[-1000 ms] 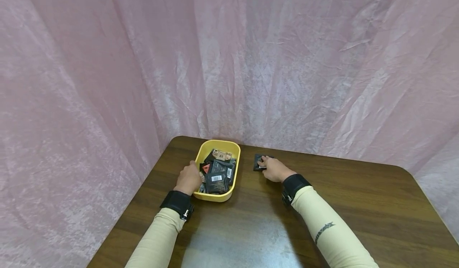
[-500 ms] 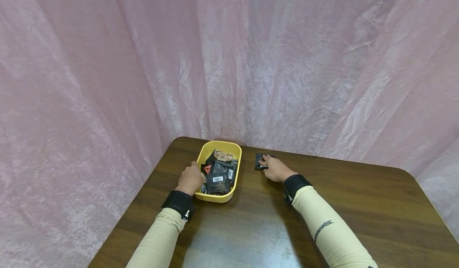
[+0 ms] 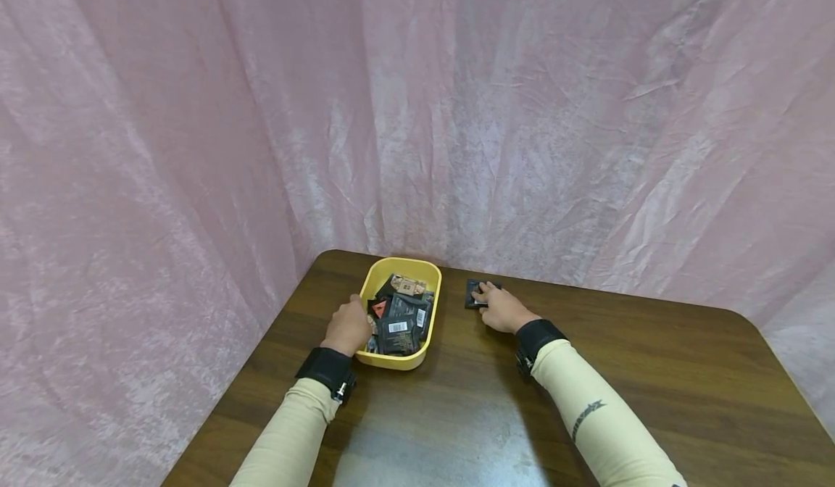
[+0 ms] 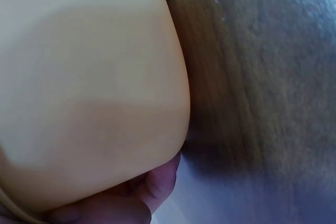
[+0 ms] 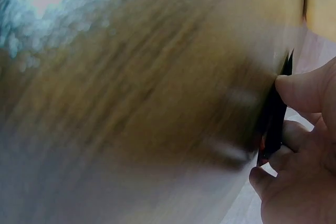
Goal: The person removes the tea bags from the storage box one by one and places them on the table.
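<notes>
A yellow plastic tub (image 3: 393,361) stands near the back left of the wooden table. Inside it lie several small flat black packets (image 3: 399,335), some with barcode labels. My left hand (image 3: 349,325) grips the tub's left side; in the left wrist view its fingers (image 4: 163,179) bend around the tub's wall. To the right of the tub, a black packet (image 3: 473,295) lies at the table's back edge. My right hand (image 3: 502,310) holds this packet by its edges, covering its right part. Seen from the right wrist, the thumb (image 5: 302,88) and fingers touch the dark packet (image 5: 273,116).
The brown wooden table (image 3: 620,349) has rounded back corners and a glossy reflection at its front. Pink velvet curtain (image 3: 509,125) hangs close behind the table and along its left side.
The head view has shifted very slightly, moving the scene a little right and down. Both hands keep the same places on the tub and the packet.
</notes>
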Available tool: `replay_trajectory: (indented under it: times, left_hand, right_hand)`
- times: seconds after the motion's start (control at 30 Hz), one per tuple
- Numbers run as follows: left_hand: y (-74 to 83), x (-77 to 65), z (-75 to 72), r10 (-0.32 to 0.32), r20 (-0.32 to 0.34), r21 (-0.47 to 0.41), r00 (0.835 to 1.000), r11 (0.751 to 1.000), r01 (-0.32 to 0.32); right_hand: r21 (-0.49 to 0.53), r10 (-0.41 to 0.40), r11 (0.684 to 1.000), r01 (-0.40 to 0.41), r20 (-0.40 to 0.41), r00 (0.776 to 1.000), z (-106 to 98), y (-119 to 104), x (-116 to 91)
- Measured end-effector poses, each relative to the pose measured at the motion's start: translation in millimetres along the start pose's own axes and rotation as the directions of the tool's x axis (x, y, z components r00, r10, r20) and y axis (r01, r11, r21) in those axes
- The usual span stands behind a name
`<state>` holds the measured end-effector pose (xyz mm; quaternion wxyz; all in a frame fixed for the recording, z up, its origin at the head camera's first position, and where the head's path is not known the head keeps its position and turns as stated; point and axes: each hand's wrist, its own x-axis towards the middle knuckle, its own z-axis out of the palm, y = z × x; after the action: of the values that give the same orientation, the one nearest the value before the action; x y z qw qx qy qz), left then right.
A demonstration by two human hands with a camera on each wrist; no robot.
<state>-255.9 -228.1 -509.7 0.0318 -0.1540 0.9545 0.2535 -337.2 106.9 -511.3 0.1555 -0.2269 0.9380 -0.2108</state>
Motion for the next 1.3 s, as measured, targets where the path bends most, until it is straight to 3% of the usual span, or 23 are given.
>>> replay_trajectory:
  times: [0.2, 0.5, 0.7, 0.87, 1.1, 1.3]
  left_hand:
    - [-4.3, 1.8, 4.0, -0.001, 0.001, -0.004, 1.0, 1.0, 0.001]
    - [8.8, -17.5, -5.2, -0.002, 0.001, -0.007, 1.0, 1.0, 0.002]
    - [3.5, -9.3, -0.9, 0.013, -0.017, -0.005, 1.0, 1.0, -0.013]
    - [-0.1, -4.4, 0.0, 0.022, -0.034, 0.019, 0.999, 1.0, -0.021]
    - [9.1, -14.3, -8.5, -0.011, 0.005, 0.009, 1.0, 1.0, 0.011]
    - [7.9, -13.2, -6.4, -0.032, 0.028, 0.004, 0.999, 0.999, 0.032]
  right_hand:
    - [-0.026, -0.031, 0.999, 0.03, -0.02, 0.999, 1, 1, 0]
    - [-0.032, -0.04, 0.999, 0.037, -0.099, 0.994, 3, 9, -1]
    - [-0.009, -0.063, 0.998, 0.062, -0.181, 0.982, 1, 9, -3]
    - [-0.019, -0.1, 0.995, 0.098, -0.234, 0.967, -7, -6, -4]
    - [-0.039, -0.201, 0.979, 0.199, -0.308, 0.93, -15, -37, -6]
    - [-0.068, -0.268, 0.963, 0.259, -0.285, 0.92, -18, -67, -9]
